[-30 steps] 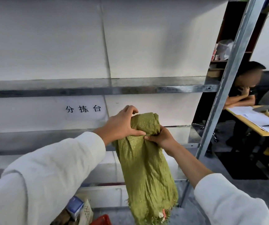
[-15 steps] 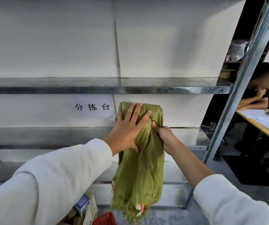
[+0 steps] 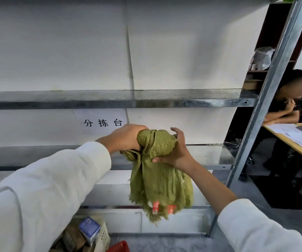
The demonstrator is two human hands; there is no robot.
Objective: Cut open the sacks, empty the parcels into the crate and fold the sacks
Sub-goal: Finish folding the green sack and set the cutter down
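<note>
Grey galvanised-steel shelving rack (image 3: 146,102) fills the background. The olive-green woven plastic sack (image 3: 157,182) is held in the air before its middle shelf, above and to the right of a white perforated plastic crate (image 3: 102,235), partly in view at lower left.

Step in hand, as judged: folding the emptied sack. The next move likely calls for rolling up the hanging length without loosening either grasp.

Left hand (image 3: 128,137): fingers curled round the left end of the rolled top. Right hand (image 3: 175,151): thumb beneath, fingers wrapped over the right end.

The sack's top is bundled tight. Its lower part hangs slack and creased, and the frayed hem bears orange-red tags (image 3: 155,207).
</note>
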